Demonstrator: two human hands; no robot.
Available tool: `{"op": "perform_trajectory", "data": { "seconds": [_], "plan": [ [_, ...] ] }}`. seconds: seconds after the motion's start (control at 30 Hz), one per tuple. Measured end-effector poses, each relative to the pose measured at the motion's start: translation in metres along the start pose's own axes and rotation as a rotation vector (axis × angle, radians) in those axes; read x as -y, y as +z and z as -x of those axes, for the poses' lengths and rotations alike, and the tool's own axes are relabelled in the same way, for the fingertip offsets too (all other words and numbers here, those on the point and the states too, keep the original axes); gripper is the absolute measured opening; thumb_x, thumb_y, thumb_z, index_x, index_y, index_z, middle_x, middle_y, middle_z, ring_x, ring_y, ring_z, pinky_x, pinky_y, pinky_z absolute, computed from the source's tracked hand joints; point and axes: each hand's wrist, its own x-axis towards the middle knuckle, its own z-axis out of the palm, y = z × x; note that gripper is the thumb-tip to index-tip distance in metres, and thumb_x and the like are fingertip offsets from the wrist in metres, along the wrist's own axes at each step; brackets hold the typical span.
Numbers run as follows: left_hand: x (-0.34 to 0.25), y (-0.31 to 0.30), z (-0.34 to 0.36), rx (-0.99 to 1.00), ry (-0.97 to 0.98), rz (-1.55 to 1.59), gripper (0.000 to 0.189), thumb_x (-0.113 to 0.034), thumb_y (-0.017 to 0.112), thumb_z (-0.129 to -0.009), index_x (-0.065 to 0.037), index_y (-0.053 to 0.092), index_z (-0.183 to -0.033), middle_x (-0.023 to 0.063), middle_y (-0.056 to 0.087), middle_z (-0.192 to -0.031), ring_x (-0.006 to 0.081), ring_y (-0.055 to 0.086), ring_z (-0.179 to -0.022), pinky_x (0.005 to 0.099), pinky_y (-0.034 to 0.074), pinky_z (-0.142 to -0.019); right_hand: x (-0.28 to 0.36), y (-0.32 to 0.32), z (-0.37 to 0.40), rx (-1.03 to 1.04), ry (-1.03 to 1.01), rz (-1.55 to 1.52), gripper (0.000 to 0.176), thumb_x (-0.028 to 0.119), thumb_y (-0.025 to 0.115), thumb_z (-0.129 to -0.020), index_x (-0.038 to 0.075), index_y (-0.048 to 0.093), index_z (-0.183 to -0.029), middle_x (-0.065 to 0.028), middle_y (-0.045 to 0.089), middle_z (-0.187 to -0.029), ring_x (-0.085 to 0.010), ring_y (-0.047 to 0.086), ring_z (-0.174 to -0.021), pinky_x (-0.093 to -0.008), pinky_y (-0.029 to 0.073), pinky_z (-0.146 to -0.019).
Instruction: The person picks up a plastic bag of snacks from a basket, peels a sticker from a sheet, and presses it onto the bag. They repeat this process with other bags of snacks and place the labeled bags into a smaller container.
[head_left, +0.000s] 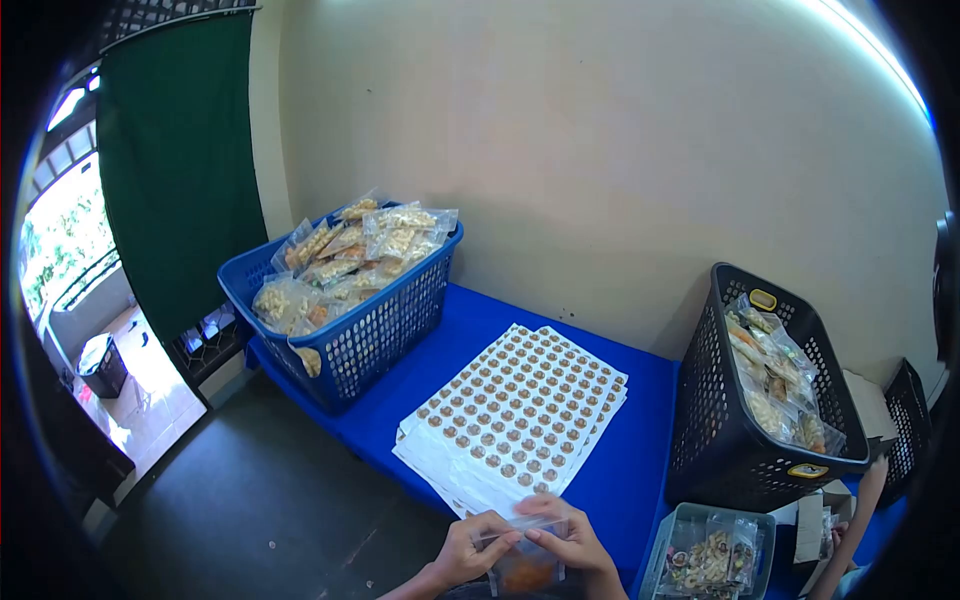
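Low in the view, my left hand (468,550) and my right hand (572,543) are closed on the top edge of a small clear plastic bag (527,573). Something orange lies in the bottom of the bag; its kind is not clear. The thumbs of both hands meet near the middle of the bag's top. Just beyond my fingers, overlapping sheets of round brown stickers (520,405) lie on the blue tablecloth (455,325). Some of the stickers' rows nearest me are bare white backing.
A blue basket (385,320) heaped with snack bags (345,255) stands at left. At right is a black basket (700,420) of similar bags, with a grey-green tub (660,570) of bags before it. Another person's arm (858,530) reaches in beside cardboard boxes.
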Motion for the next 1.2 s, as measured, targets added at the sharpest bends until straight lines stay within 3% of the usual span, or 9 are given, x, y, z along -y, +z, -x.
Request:
{"op": "perform_trajectory", "data": {
  "seconds": [0.27,0.47,0.53,0.7,0.83,0.9,0.97,1.1,1.2],
  "plan": [
    [0.004,0.006,0.011,-0.187,0.123,-0.143,0.015,-0.005,0.07,-0.065,-0.002,0.057,-0.059,0.0046,0.056,-0.057,0.0082,0.053,-0.055,0.02,0.04,-0.052,-0.01,-0.004,0.017,-0.112,-0.197,0.094,0.007,0.002,0.068,-0.067,0.002,0.065,-0.074,-0.0074,0.061,-0.073,-0.0104,0.054,-0.064,-0.021,0.042,-0.059],
    [-0.004,0.017,0.011,-0.305,0.117,-0.111,0.019,0.001,0.069,-0.064,0.001,0.053,-0.076,0.0109,0.056,-0.081,0.0129,0.054,-0.073,0.0235,0.042,-0.067,-0.005,-0.018,0.029,-0.052,-0.054,0.029,0.013,0.006,0.057,-0.078,0.0,0.063,-0.088,-0.0151,0.059,-0.095,-0.0177,0.055,-0.089,-0.0274,0.041,-0.078],
    [0.021,0.021,0.015,-0.456,0.242,-0.279,0.063,-0.016,0.073,-0.064,0.005,0.039,-0.113,0.0228,0.041,-0.116,0.0264,0.046,-0.103,0.0324,0.037,-0.086,-0.005,-0.015,0.031,-0.15,-0.085,-0.026,0.016,0.007,0.053,-0.08,-0.001,0.061,-0.092,-0.0167,0.056,-0.102,-0.02,0.051,-0.096,-0.0294,0.038,-0.083],
    [-0.016,0.054,0.004,-0.021,0.225,-0.302,0.115,-0.052,0.069,-0.059,0.01,0.0,-0.128,0.0288,0.009,-0.133,0.039,0.007,-0.125,0.0435,0.005,-0.101,0.013,-0.004,0.038,0.039,-0.179,-0.054,0.055,0.045,0.038,-0.085,-0.001,0.049,-0.112,-0.0249,0.036,-0.124,-0.0311,0.038,-0.113,-0.041,0.028,-0.095],
    [-0.015,0.056,-0.008,0.06,0.171,0.005,0.1,-0.055,0.056,-0.07,0.006,0.007,-0.13,0.0254,0.014,-0.134,0.0357,0.015,-0.125,0.0445,0.01,-0.1,0.019,0.006,0.044,0.022,-0.328,0.178,0.071,0.06,0.03,-0.08,0.002,0.045,-0.118,-0.0217,0.026,-0.129,-0.0306,0.026,-0.12,-0.0406,0.024,-0.097],
    [-0.021,0.054,-0.011,0.051,0.107,0.097,0.072,-0.045,0.046,-0.081,0.005,0.022,-0.127,0.0233,0.033,-0.126,0.0324,0.031,-0.118,0.0446,0.02,-0.098,0.007,-0.011,0.046,-0.028,-0.359,0.423,0.067,0.055,0.045,-0.078,0.001,0.042,-0.119,-0.0168,0.032,-0.123,-0.0269,0.033,-0.115,-0.0376,0.028,-0.094],
    [-0.01,0.047,-0.015,0.16,0.294,-0.139,0.048,-0.033,0.037,-0.088,0.006,0.039,-0.117,0.021,0.048,-0.112,0.0299,0.045,-0.107,0.0431,0.028,-0.094,0.0,-0.011,0.046,-0.504,-0.369,0.109,0.059,0.023,0.068,-0.07,-0.002,0.041,-0.116,-0.0128,0.04,-0.113,-0.0192,0.034,-0.11,-0.0322,0.029,-0.092],
    [0.011,0.069,-0.003,0.108,0.162,0.19,0.026,-0.018,0.046,-0.086,0.002,0.052,-0.101,0.0158,0.055,-0.102,0.0251,0.055,-0.091,0.0407,0.033,-0.091,0.007,-0.031,0.059,-0.312,-0.111,-0.024,0.062,0.019,0.071,-0.066,0.0,0.04,-0.116,-0.0093,0.049,-0.1,-0.0171,0.047,-0.095,-0.029,0.037,-0.083],
    [0.013,0.066,-0.011,0.191,0.212,0.091,0.02,-0.013,0.053,-0.082,0.001,0.052,-0.097,0.0149,0.058,-0.096,0.022,0.055,-0.088,0.0415,0.037,-0.088,0.003,-0.035,0.067,-0.342,-0.171,0.077,0.03,0.011,0.065,-0.073,0.001,0.055,-0.1,-0.0074,0.056,-0.091,-0.0144,0.053,-0.085,-0.0264,0.041,-0.077]
  ]
}}
